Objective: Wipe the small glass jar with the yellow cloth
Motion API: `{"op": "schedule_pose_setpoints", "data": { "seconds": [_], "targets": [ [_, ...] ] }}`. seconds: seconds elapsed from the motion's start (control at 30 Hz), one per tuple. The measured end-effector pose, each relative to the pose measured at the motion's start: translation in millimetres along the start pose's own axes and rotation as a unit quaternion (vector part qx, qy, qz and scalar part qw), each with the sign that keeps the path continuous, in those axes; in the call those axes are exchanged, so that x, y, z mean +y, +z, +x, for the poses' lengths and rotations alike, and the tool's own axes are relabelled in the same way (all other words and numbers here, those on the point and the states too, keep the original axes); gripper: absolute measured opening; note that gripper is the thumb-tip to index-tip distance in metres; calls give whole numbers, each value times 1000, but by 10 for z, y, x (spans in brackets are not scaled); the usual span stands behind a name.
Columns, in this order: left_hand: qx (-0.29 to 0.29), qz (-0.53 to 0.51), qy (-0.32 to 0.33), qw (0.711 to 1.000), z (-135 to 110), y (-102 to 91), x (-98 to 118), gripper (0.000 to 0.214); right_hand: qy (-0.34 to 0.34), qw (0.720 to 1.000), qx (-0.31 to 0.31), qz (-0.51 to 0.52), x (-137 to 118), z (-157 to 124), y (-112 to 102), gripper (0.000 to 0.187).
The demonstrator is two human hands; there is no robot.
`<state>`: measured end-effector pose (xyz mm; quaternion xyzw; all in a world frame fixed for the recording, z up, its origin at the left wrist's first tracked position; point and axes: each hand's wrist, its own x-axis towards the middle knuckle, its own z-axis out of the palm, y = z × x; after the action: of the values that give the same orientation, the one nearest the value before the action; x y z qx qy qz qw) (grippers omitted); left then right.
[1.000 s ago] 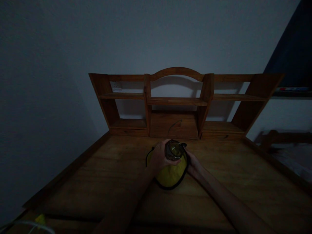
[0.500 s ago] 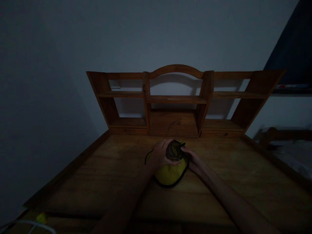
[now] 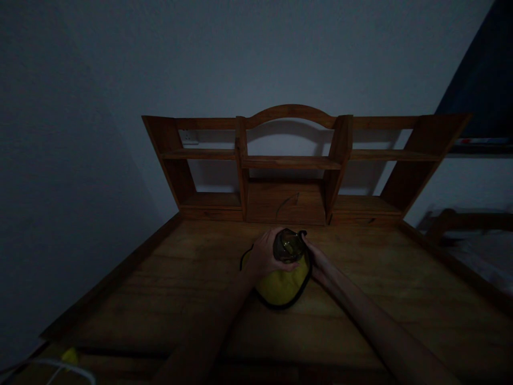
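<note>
A dark see-through glass cup is tilted above the desk, its mouth facing me or upward; I cannot tell which. My left hand wraps around its left and lower side. Beneath the cup spreads a yellow cloth with a black border. At the cup's right, my right hand pinches a raised part of this cloth, its black edge standing up by the fingertips. Dim light hides the fingers' details and whether the cloth touches the inside of the cup.
The wooden desk carries a wooden shelf unit along its back edge. A white cable and a small yellow object are at the lower left. A wall socket shows behind the shelves.
The cloth's raised edge by my right fingertips has shifted slightly up and right, and less yellow shows at the cup's rim. My left hand keeps its hold on the cup.
</note>
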<state>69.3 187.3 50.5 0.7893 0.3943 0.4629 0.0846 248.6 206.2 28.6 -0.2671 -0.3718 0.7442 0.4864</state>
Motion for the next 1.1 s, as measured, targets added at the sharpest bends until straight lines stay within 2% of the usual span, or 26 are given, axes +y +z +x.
{"op": "schedule_pose_setpoints", "data": {
  "seconds": [0.13,0.3,0.5,0.63,0.7,0.77,0.93,1.0,1.1],
  "targets": [
    [-4,-8,-14,1000,-6,3,10,86,-7,999,12,-29,-17,5,13,28],
    [-28,1,6,1000,4,-12,17,80,-13,997,35,-69,-8,14,1,25],
    [-73,75,59,993,27,-16,22,84,-79,990,27,-115,44,2,19,27],
    [-91,112,79,986,36,4,33,85,-122,977,54,-167,80,32,-13,30],
    [-94,120,89,984,36,15,21,85,-153,961,66,-223,66,38,-36,28],
    [-95,124,101,983,34,25,-1,85,-182,933,66,-304,24,23,-60,22],
    [-102,122,129,979,30,38,-28,86,-244,826,88,-501,-104,-65,-113,9],
    [-95,109,127,981,29,37,-22,85,-257,812,78,-518,-129,-94,-117,9],
    [-89,95,113,985,22,29,-16,82,-265,816,59,-510,-138,-126,-93,7]
  ]
}}
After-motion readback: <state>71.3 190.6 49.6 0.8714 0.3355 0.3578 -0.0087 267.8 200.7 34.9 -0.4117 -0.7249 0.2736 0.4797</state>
